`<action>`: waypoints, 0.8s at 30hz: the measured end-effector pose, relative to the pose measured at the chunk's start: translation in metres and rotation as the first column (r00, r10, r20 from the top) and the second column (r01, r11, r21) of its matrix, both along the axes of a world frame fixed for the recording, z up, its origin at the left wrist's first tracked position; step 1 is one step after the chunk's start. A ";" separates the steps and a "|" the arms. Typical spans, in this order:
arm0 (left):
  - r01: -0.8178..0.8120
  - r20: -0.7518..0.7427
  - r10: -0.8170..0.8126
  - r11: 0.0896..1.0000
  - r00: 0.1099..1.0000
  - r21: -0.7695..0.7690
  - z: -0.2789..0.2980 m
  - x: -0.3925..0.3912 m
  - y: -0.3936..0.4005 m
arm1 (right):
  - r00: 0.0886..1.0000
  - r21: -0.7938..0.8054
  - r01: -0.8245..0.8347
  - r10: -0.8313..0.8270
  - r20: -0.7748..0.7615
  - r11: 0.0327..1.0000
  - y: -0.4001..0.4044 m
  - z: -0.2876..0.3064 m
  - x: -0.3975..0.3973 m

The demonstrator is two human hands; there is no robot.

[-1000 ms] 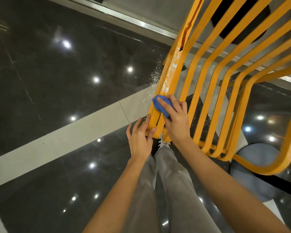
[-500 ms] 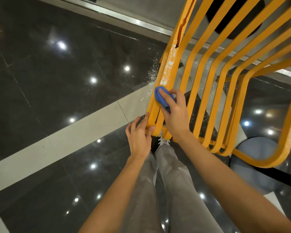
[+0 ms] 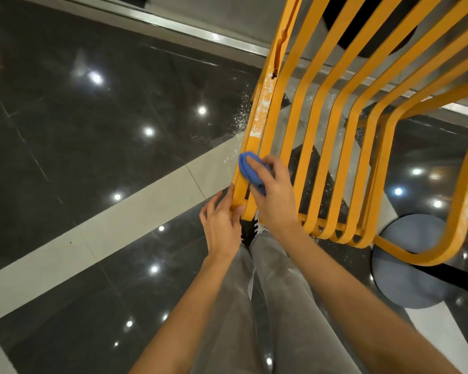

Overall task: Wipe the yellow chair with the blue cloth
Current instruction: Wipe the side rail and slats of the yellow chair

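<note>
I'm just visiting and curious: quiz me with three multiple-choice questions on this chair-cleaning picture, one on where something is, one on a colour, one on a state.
1. Where is the blue cloth?
A. On the floor
B. Against the yellow chair outermost slat
C. On the person's lap

2. What colour is the streak running down that slat?
A. Green
B. Reddish-brown
C. White

3. What is the left hand doing?
A. Hanging free
B. Holding a bottle
C. Holding the chair's edge

Answers: 1 B, the right hand presses it there; 2 B, a dark red drip; 3 C, its thumb lies over the slat's end.
</note>
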State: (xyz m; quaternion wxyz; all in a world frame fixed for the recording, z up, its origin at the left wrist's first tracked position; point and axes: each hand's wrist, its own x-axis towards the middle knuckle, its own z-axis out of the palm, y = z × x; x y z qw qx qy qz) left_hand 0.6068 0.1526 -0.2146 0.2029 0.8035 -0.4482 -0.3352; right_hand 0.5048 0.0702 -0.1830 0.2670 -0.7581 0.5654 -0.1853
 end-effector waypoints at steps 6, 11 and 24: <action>0.007 0.026 -0.007 1.000 1.000 0.008 -0.001 0.000 -0.001 | 0.999 0.018 -0.025 0.024 0.033 1.000 0.007 -0.001 -0.003; 0.000 0.037 -0.001 1.000 0.999 0.030 0.002 -0.002 -0.001 | 0.999 0.013 0.047 -0.047 -0.009 0.999 -0.065 -0.001 0.004; -0.018 0.043 0.017 1.000 0.999 0.014 0.003 -0.007 0.001 | 1.000 0.067 0.007 -0.009 0.024 0.998 -0.029 0.003 0.000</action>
